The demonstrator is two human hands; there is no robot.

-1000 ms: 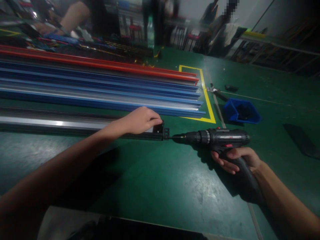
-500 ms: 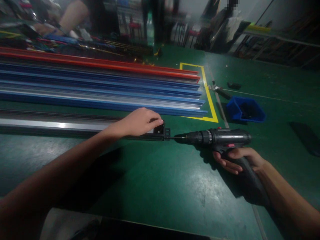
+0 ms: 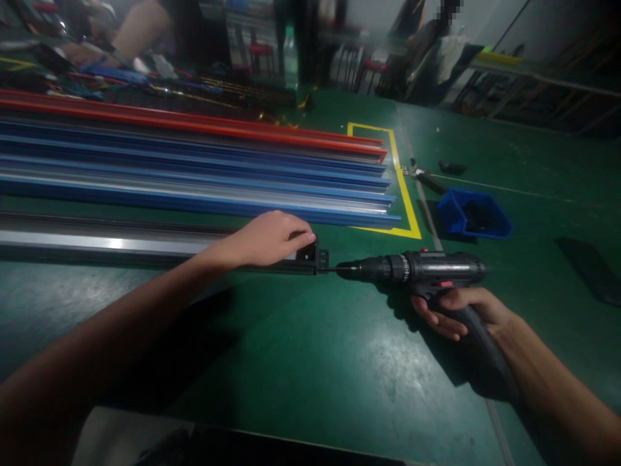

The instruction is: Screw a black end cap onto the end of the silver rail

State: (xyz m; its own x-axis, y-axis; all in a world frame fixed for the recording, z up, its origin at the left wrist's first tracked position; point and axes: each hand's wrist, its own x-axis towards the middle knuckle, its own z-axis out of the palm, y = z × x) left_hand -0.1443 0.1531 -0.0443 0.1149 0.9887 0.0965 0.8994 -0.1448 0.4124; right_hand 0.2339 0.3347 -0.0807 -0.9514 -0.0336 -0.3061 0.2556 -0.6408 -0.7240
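My left hand (image 3: 272, 239) is closed over the right end of a long black and silver metal profile (image 3: 116, 243), its fingers on the far side and partly hidden. A black end bracket (image 3: 323, 260) sits at that end, just past my fingertips. In my right hand (image 3: 451, 314) is a black cordless drill (image 3: 431, 266), gripped by its handle and lying level, pointing left. The drill's long thin bit (image 3: 339, 268) reaches the lower part of the end bracket; I cannot tell how deep its tip sits.
Several blue profiles (image 3: 194, 175) and red profiles (image 3: 204, 122) lie behind on the green table (image 3: 310, 362), ending inside yellow tape (image 3: 410, 207). A blue bin (image 3: 451, 213) with dark parts stands at the right. Across the table, another person's arm (image 3: 140, 29) is near tangled wires.
The view has shifted very slightly. Both hands, the drill and the profile keep the same positions relative to each other.
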